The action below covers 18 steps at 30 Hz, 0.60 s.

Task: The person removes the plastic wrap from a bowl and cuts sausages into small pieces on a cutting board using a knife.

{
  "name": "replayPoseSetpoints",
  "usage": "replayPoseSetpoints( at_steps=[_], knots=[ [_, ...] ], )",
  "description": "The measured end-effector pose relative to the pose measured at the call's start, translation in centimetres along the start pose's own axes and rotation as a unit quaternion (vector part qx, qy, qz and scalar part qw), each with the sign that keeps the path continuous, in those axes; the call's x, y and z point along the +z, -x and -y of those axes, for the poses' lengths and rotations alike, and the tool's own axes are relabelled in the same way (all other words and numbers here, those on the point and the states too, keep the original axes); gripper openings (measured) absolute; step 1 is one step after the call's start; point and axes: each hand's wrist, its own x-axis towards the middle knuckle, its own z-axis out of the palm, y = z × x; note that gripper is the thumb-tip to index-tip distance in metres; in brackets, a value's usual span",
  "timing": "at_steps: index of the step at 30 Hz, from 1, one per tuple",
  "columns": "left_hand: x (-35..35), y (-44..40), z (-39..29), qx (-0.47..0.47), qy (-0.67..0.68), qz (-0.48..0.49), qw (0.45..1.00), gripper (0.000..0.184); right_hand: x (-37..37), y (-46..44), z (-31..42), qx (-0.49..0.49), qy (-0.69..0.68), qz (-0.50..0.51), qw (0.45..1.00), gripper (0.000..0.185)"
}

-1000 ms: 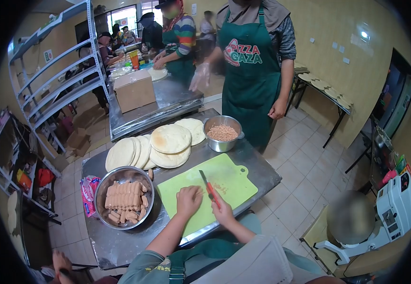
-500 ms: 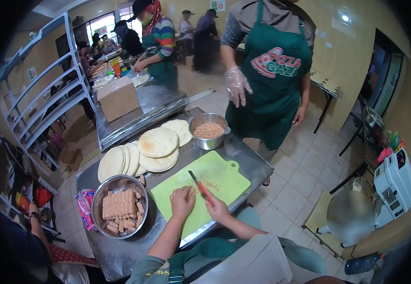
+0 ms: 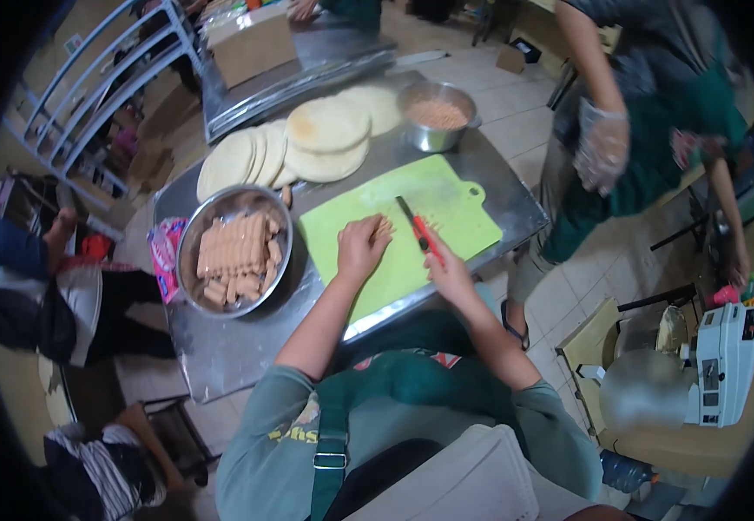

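Observation:
My right hand (image 3: 451,269) grips the red handle of a knife (image 3: 420,232), its dark blade tilted up over the green cutting board (image 3: 377,286). On the board my left hand (image 3: 363,245) is curled over a small bit of chopped sausage (image 3: 384,227). More small pieces lie close to the blade. Left of the board, a steel bowl (image 3: 185,282) holds whole and broken sausages (image 3: 233,252). Behind the board stands a metal pot (image 3: 436,139) with chopped pink bits. Round flatbreads (image 3: 328,126) lie stacked beside it.
A pink packet (image 3: 165,252) lies left of the bowl. One sausage piece (image 3: 286,196) is between bowl and board. A person in a green apron (image 3: 646,174) stands at the right, a gloved hand hanging. Another person (image 3: 25,282) is at the left. A cardboard box (image 3: 251,48) sits beyond.
The view has tilted down. The aproned person has moved to the right side, and the person at the left shows more fully. My hands keep nearly the same places on the board.

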Motion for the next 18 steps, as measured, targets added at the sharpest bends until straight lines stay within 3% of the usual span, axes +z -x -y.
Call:
replayPoseSetpoints(
  at_steps=[1,3,12,16,18],
  knots=[
    [-0.2,0.1,-0.2,0.004,0.004,0.007,1.0,0.042,-0.2,0.3,0.0,0.007,-0.003,0.01,1.0,0.049],
    [-0.3,0.2,-0.4,-0.002,-0.006,-0.001,1.0,0.043,-0.5,0.7,0.3,-0.141,0.192,-0.041,0.97,0.047],
    [-0.5,0.1,-0.5,0.008,0.003,-0.034,0.999,0.032,0.7,2.3,3.9,-0.025,0.365,0.031,0.93,0.047],
    [-0.1,0.2,0.0,0.011,0.023,-0.047,0.999,0.027,1.2,2.6,3.6,-0.031,0.374,0.04,0.926,0.048],
    [0.0,0.1,0.0,-0.002,0.026,-0.033,0.999,0.028,1.2,2.3,3.6,-0.057,0.335,-0.005,0.94,0.048]
  ],
)
